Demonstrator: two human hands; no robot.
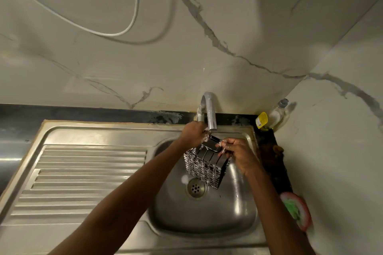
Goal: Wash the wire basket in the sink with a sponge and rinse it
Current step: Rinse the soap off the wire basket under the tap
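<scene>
— What's hard to make out?
— The sponge (296, 211) on the worktop (275, 172), blurred at the right; whether water runs from the tap (209, 109) too.
— And the basket?
— The wire basket (205, 163) hangs tilted over the sink (207, 217) — left hand (193, 133) gripping its far rim, right hand (234, 151) pinching the near rim.

Hidden and cut-off parts at the sink

The left hand (193, 133) covers the tap's (209, 109) base and the wire basket's (207, 166) far rim; the yellow label (261, 120) is too small to read; the pink-and-green object (296, 211) at the sink's (99, 136) right edge is blurred.
</scene>
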